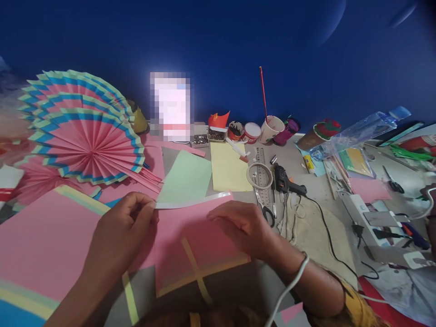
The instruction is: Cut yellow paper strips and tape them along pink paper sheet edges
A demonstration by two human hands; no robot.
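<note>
A pink paper sheet (190,231) lies in front of me, with a narrow white strip (197,200) that looks like tape along its far edge. My left hand (124,227) pinches the left end of this strip between thumb and finger. Over the sheet's right part, my right hand (238,222) rests with its fingers stretched out and pointing left; its thumb is mostly hidden. A yellow strip (192,259) crosses the near part of the sheet. Another large pink sheet (44,240) with a yellow-green border lies beneath and beside my left forearm.
Folded pink, blue and green paper fans (90,150) stand at back left. Green paper (187,175) and yellow paper (228,168) lie beyond the sheet. To the right are a tape roll (260,176), a ruler (261,156), scissors (269,215), a corded glue gun (288,181) and a plastic bottle (357,131).
</note>
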